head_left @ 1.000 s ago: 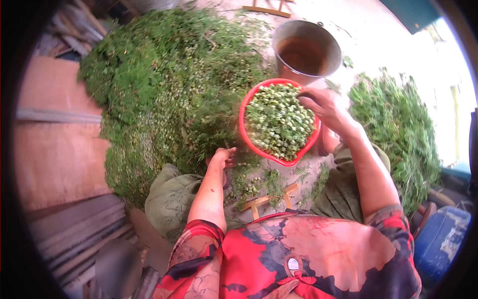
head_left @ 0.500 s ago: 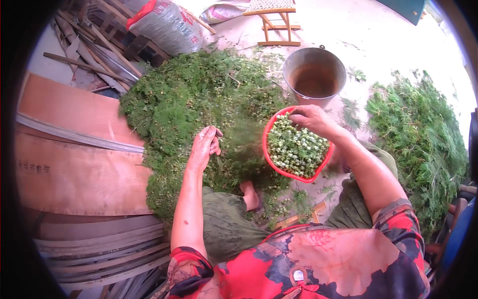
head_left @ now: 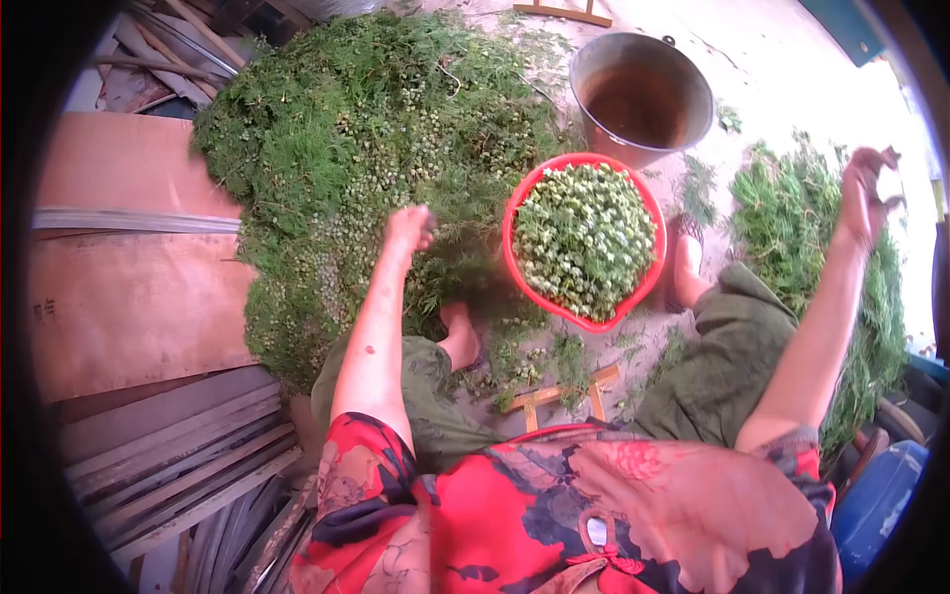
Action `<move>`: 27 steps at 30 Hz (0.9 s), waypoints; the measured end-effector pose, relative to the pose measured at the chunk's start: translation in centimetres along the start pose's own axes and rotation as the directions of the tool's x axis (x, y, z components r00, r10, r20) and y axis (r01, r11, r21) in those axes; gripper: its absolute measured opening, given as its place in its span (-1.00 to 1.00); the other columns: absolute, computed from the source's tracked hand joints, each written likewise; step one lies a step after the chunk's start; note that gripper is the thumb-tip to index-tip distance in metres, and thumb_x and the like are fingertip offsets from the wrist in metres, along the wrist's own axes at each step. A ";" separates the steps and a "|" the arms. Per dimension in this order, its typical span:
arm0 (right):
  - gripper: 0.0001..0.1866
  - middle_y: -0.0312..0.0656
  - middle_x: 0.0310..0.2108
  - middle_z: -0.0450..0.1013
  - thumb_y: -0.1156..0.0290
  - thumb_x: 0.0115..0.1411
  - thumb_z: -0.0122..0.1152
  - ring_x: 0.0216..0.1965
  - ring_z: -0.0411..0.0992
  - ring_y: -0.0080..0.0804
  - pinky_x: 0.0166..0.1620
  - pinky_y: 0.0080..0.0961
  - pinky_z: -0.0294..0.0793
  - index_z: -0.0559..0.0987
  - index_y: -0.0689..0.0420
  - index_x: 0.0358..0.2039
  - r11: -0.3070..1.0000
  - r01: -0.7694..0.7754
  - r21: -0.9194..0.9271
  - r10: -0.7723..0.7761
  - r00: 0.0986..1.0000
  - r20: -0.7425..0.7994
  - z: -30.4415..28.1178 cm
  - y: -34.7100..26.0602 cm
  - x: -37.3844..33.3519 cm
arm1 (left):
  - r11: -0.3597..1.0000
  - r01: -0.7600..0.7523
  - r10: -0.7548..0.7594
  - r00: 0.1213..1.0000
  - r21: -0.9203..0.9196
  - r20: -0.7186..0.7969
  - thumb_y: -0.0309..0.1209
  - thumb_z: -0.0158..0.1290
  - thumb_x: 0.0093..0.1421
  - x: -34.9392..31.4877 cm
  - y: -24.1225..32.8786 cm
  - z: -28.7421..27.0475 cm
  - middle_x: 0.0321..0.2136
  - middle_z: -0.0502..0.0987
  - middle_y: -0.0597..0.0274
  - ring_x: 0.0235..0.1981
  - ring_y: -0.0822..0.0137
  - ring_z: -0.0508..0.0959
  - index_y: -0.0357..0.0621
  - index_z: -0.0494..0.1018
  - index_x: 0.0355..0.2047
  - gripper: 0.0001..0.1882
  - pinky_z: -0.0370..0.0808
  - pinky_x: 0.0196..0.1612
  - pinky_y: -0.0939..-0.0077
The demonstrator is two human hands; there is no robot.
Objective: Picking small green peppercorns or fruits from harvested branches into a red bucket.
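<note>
My left hand (head_left: 409, 230) is closed in a fist over the near part of a large heap of cut evergreen sprigs (head_left: 327, 148) dotted with small pale-green cones. Whatever its fingers hold, if anything, I cannot make out. Out to the right, my right hand (head_left: 867, 198) is raised over a second pile of green sprigs (head_left: 792, 208), fingers apart and with nothing seen in them. Between my feet stands a red plastic basin (head_left: 509, 233), well filled with picked green cones (head_left: 589, 238). Neither hand touches the basin.
A metal bucket (head_left: 643, 94) with a rusty inside stands just beyond the basin. Wooden boards (head_left: 139, 307) and stacked slats (head_left: 178, 445) lie at the left. Below me shows part of a wooden stool (head_left: 554, 394). A blue object (head_left: 881, 505) sits at the lower right.
My right hand has left the cones in the basin and swung far right over the other pile. My left hand has curled into a fist. The whole view has shifted.
</note>
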State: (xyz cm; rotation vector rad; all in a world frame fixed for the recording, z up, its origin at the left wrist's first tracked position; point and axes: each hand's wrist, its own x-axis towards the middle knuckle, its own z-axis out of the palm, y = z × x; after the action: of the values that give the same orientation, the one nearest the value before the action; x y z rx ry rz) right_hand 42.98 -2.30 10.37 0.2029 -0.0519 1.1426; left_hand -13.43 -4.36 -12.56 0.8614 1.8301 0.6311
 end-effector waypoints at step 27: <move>-0.77 -0.28 -0.52 0.45 0.27 0.16 0.03 -0.55 0.37 -0.62 -0.44 -0.74 0.38 0.47 0.17 -0.32 -0.067 -0.612 -0.788 0.589 0.613 -0.526 -7.7 14.5 -8.4 | 0.932 -0.327 0.304 0.940 -0.153 -0.155 -0.19 -0.04 0.15 -6.0 11.4 -3.3 -0.58 0.44 0.21 -0.60 0.44 0.46 -0.21 0.37 -0.36 -0.70 0.35 -0.68 0.58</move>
State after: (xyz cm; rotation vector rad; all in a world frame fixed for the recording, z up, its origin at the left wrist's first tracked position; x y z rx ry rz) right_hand 25.86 -2.67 3.55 -1.1138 -0.9289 1.8374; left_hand -11.71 -2.27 0.43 1.0240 1.7294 1.0607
